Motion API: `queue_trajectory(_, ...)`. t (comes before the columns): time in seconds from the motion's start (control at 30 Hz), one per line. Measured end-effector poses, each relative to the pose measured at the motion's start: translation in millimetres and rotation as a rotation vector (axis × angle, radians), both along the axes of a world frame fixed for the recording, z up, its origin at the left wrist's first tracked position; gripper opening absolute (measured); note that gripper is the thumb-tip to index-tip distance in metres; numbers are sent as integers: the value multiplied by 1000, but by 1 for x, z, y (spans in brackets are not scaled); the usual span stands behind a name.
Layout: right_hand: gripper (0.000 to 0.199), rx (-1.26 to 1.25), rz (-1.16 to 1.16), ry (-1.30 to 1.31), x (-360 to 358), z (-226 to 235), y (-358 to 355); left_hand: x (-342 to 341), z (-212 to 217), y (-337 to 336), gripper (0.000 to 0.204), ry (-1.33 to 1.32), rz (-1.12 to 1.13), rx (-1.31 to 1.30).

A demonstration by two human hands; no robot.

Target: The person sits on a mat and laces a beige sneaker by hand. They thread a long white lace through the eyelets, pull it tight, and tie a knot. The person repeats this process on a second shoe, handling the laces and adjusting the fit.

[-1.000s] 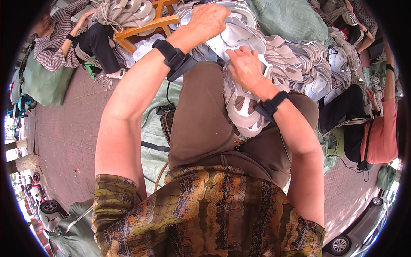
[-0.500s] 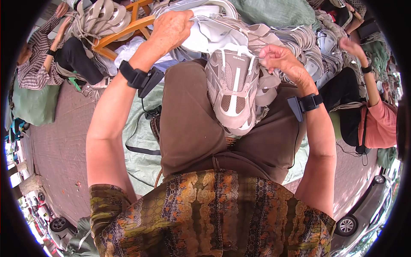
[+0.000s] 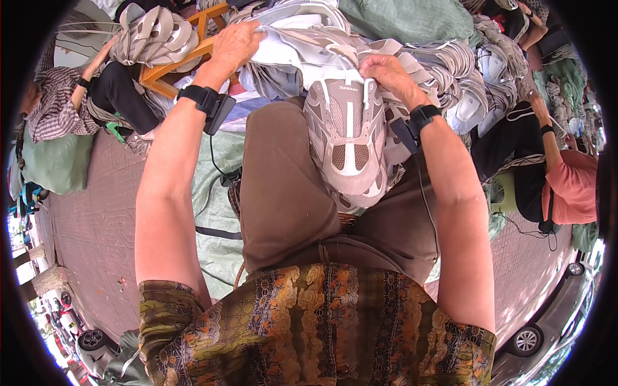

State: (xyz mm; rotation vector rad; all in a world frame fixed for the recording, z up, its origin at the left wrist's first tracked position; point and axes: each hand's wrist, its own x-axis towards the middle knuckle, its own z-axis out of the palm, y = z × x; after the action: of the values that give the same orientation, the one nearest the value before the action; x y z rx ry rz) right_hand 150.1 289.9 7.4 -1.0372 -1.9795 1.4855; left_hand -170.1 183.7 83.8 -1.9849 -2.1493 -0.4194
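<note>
A grey-and-white sneaker upper (image 3: 347, 138) hangs toe-down between my knees, with more uppers layered beneath it. Its white lining (image 3: 277, 48) spreads out at the far left of the opening. My left hand (image 3: 237, 46) is closed at the edge of this lining, fingertips partly hidden. At the upper's right eyelet row, my right hand (image 3: 388, 74) pinches with thumb and forefinger. Whatever is between those fingertips is too small to make out. A white lace end (image 3: 368, 92) shows just below them. Both wrists wear black straps with small boxes.
Stacks of grey shoe uppers (image 3: 444, 71) lie beyond my right hand. A wooden frame (image 3: 168, 72) with uppers stands at far left. Green sacks (image 3: 405, 19) lie beyond and at left. People sit on both sides, one in a pink top (image 3: 571, 186). A cable runs along my right forearm.
My right hand has moved left and slightly up to the upper's eyelet edge. My left hand has shifted a little left. The person at right has lowered a hand.
</note>
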Motion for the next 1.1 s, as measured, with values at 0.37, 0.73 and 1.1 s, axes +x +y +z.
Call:
queue_trajectory(0.37,22,494,-129,-414,33,-28,-35,24,-8,-33,25,-184,-121,4)
queue_trajectory(0.73,17,-323,-129,-12,37,-40,-45,13,-11,-34,25,-300,-73,116)
queue_trajectory(1.1,38,225,-35,-138,59,-49,-88,5,7,2,25,-855,-100,-136)
